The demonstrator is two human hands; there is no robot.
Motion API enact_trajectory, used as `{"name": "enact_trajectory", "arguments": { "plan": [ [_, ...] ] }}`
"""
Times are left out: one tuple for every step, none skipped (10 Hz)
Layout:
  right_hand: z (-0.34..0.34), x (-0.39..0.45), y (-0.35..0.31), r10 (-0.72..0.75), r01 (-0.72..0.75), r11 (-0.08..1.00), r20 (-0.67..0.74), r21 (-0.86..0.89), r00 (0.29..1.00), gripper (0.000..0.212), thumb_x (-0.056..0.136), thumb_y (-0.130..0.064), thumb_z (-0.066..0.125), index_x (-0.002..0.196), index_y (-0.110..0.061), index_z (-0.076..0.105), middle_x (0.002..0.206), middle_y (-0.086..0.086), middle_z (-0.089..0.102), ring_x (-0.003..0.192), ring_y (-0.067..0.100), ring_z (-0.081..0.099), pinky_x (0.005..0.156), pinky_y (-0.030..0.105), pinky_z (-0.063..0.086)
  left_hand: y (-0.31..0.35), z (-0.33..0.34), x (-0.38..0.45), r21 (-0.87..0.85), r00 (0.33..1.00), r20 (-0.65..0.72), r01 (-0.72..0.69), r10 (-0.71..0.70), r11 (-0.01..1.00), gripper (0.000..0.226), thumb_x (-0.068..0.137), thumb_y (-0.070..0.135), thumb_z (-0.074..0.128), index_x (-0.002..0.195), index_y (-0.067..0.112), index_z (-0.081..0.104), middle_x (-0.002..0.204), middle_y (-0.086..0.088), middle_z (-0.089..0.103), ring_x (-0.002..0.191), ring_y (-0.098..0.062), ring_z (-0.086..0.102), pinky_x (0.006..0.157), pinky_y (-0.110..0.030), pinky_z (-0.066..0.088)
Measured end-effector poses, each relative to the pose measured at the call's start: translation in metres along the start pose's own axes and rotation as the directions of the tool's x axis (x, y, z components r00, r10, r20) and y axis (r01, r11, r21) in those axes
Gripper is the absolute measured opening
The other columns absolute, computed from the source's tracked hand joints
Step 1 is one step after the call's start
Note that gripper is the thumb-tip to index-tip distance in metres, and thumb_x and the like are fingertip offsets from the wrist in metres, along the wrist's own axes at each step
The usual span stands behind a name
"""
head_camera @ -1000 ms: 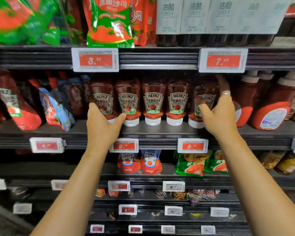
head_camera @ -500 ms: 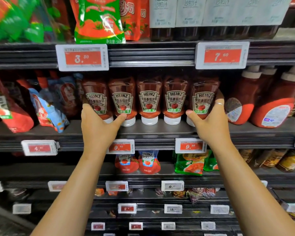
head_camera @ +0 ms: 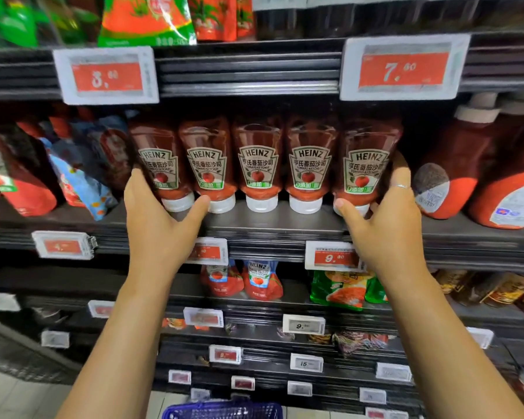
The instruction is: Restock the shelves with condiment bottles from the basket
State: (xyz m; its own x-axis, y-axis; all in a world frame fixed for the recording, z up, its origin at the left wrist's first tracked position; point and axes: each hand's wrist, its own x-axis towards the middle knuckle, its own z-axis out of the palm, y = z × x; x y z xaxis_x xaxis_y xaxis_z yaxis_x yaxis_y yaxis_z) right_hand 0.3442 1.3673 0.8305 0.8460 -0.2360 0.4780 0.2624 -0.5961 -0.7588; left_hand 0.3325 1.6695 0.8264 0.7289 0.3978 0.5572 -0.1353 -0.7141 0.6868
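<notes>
Two hands bracket a row of five ketchup bottles on the shelf (head_camera: 273, 219) at mid-frame.

The left hand (head_camera: 156, 228) cups the leftmost bottle (head_camera: 158, 164), thumb under the second; the right hand (head_camera: 387, 225) cups the rightmost bottle (head_camera: 365, 167), fingers spread. One blue basket (head_camera: 224, 411) edge shows at bottom centre.

Even, bright store light fell from above; shelf recesses behind the ketchup bottles (head_camera: 257, 164) stayed dark. Glare streaked the green pouch (head_camera: 147, 19). Motion blur softened the price tags (head_camera: 106, 75), and wide-angle distortion bowed the shelf edges (head_camera: 248, 74)
</notes>
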Motion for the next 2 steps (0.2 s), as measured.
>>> {"name": "enact_trajectory", "arguments": {
  "plan": [
    [-0.008,-0.011,-0.001,-0.014,0.014,1.0,-0.031,0.003,0.999,0.088,0.087,-0.025,0.079,0.156,-0.016,0.024,0.146,0.008,0.044,0.13,0.026,0.051,0.108,0.044,0.047,-0.009,-0.01,-0.022,-0.071,1.0,0.021,0.016,-0.014,0.997,0.085,0.088,0.037,0.075,0.154,0.017,0.027,0.154,0.002,0.035,0.14,-0.014,0.037,0.115,-0.034,0.034],
    [-0.014,-0.048,-0.005,-0.035,0.036,0.999,-0.074,0.021,0.997,0.074,0.09,-0.017,0.074,0.152,-0.018,0.036,0.139,0.003,0.049,0.117,0.006,0.054,0.104,0.027,0.047,-0.018,-0.028,-0.046,-0.094,0.997,0.019,-0.073,0.075,0.993,0.051,0.092,0.019,0.069,0.138,0.024,0.049,0.131,0.012,0.05,0.122,-0.008,0.05,0.105,-0.029,0.04]
  ]
}}
